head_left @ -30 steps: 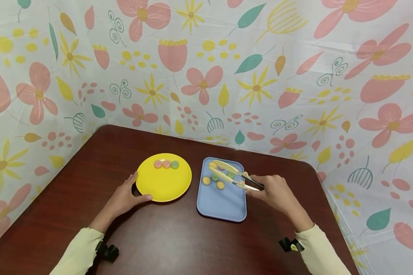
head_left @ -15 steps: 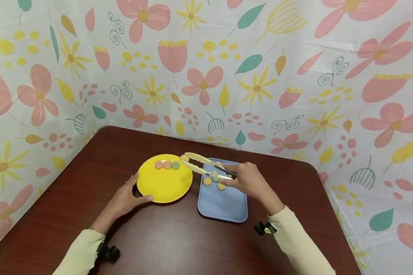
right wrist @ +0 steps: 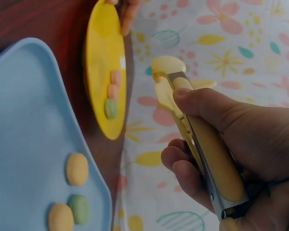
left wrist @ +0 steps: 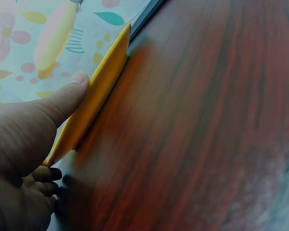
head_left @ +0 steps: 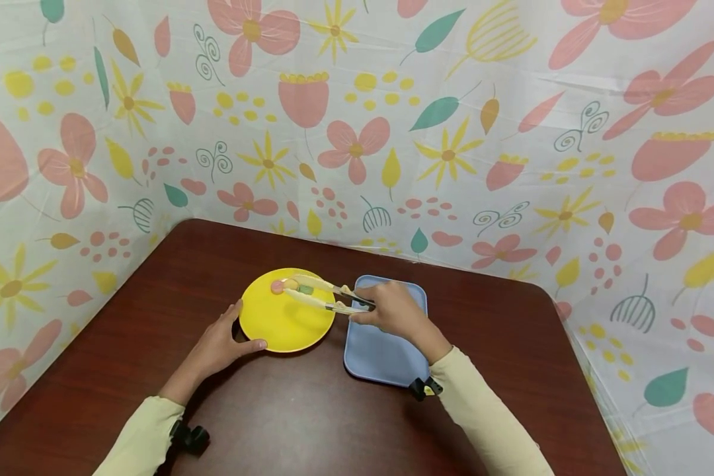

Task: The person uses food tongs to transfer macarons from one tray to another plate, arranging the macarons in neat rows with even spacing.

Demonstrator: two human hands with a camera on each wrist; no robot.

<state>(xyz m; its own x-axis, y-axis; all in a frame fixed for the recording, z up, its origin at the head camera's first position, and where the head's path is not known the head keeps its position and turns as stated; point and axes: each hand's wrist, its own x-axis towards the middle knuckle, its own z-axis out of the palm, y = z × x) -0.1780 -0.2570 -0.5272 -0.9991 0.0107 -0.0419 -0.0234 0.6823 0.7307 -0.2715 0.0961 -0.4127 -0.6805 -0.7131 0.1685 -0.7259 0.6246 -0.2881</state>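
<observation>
The right-hand grip (head_left: 395, 309), right of centre in the head view, is curled round tongs (right wrist: 216, 163), whose tips, a yellow piece (head_left: 290, 284) seemingly between them, reach over the yellow plate (head_left: 279, 327). Left of centre, the left-hand grip (head_left: 217, 340) holds that plate's rim, thumb and fingers apart. Pink pieces (right wrist: 115, 77) and a green piece (right wrist: 111, 109) lie on it; right of it, a blue tray (head_left: 381, 357) shares the brown counter (head_left: 297, 410).

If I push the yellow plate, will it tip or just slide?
The yellow plate would probably slide, not tip, because it's wide and sits low on the table. It looks stiff: I see no bend where the left hand touches it. The little pink pieces might slip, as the plate looks smooth.
</observation>
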